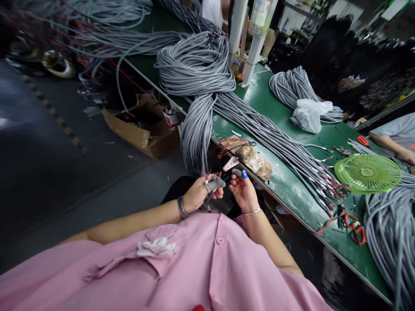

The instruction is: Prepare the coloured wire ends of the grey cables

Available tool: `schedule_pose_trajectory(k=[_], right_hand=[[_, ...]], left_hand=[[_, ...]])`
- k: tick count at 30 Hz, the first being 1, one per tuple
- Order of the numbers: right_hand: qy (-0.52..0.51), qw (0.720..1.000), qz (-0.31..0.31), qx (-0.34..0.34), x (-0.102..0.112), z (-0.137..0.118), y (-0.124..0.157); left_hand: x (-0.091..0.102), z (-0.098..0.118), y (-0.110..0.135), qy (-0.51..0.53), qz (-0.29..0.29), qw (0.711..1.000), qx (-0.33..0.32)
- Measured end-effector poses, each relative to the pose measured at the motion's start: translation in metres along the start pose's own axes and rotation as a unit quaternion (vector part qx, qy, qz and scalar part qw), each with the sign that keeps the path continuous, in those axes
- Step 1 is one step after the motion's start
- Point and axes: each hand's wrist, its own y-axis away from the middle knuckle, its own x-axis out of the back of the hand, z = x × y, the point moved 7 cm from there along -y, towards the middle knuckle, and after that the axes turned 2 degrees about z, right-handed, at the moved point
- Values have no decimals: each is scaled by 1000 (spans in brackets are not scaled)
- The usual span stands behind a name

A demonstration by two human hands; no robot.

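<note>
My left hand (207, 190), a grey cover on one finger, is closed around the stripped end of a grey cable, with thin coloured wires (219, 175) sticking up past the fingers. Close on its right is my right hand (244, 192), with a blue-covered thumb and a grey-covered finger brought together. Anything pinched there is too small to make out. A hanging bundle of grey cables (197, 129) comes down over the table edge to my left hand. Just beyond both hands, a pink clip (231, 163) sits at the edge beside a tape-wrapped block (254, 160).
A large cable coil (196, 65) and a long row of cables (259, 125) cover much of the green table (288, 194). A green fan (368, 172) and orange-handled scissors (355, 229) lie to the right. A cardboard box (145, 129) stands below. Another person's arm (392, 144) is at far right.
</note>
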Motion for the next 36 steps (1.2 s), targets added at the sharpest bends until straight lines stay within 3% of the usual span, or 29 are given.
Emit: schedule_pose_trajectory(k=[6, 10, 13, 18, 22, 26, 31, 36], right_hand=[[71, 994, 11, 81, 13, -23, 22], [151, 982, 14, 115, 16, -30, 42], [250, 958, -30, 140, 2, -30, 62], [342, 914, -146, 161, -42, -14, 87], [391, 883, -121, 228, -60, -10, 88], [350, 902, -109, 229, -59, -13, 76], [303, 932, -105, 171, -51, -16, 63], [278, 943, -122, 140, -50, -10, 59]], left_hand=[[-12, 2, -1, 48, -40, 997, -35], [-12, 0, 7, -9, -41, 999, -17], [-14, 3, 18, -102, -36, 993, -36], [-20, 10, 35, -218, -27, 971, -100], [-19, 19, 44, -264, -6, 950, -166], [-15, 24, 53, -260, -4, 947, -188], [-10, 14, 51, -168, -35, 980, -98], [-2, 9, 43, -142, -16, 987, -76]])
